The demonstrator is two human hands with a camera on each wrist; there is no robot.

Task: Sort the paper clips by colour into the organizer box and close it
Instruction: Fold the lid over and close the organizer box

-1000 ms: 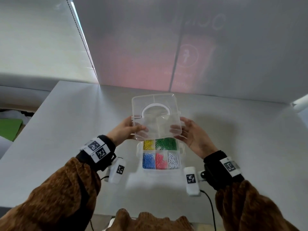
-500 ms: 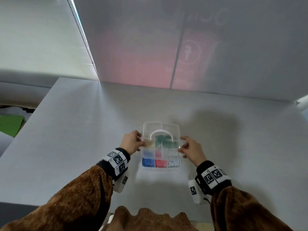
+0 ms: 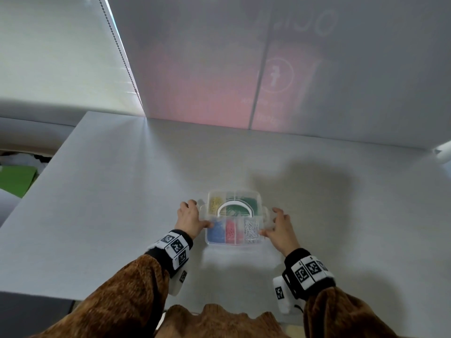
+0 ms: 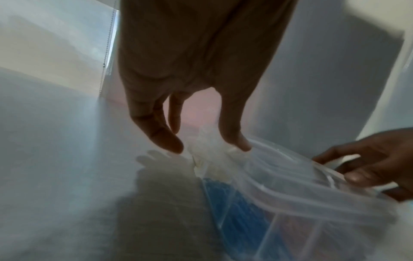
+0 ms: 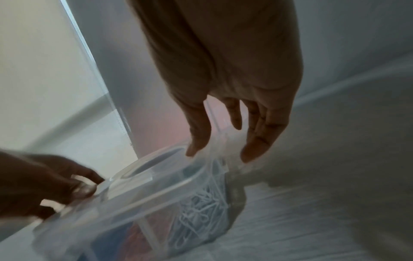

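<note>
A: Closing comes last, and that is the step in hand. The left hand (image 3: 189, 219) sits at the box's nine o'clock side, thumb (image 4: 234, 139) pressing the lid's (image 3: 234, 211) edge, fingers slack and apart, gripping nothing.

B: And the right hand (image 3: 280, 228)?

A: At three o'clock, fingers spread and loose; its thumb (image 5: 198, 139) touches the lid's rim. The clear organizer box (image 3: 233, 241) stands on the grey table (image 3: 122, 191), lid laid over it.

B: What next?

A: I judge each side latch (image 3: 266, 212) needs snapping shut, at nine and three o'clock.

B: Do the views differ?

A: The head view shows yellow (image 3: 215, 203), green (image 3: 246, 203), blue (image 3: 217, 231), pink (image 3: 230, 231) and white paper clips (image 3: 251, 231) sorted by compartment. The left wrist view shows the lid's near edge, blurred, seemingly not quite seated.
</note>
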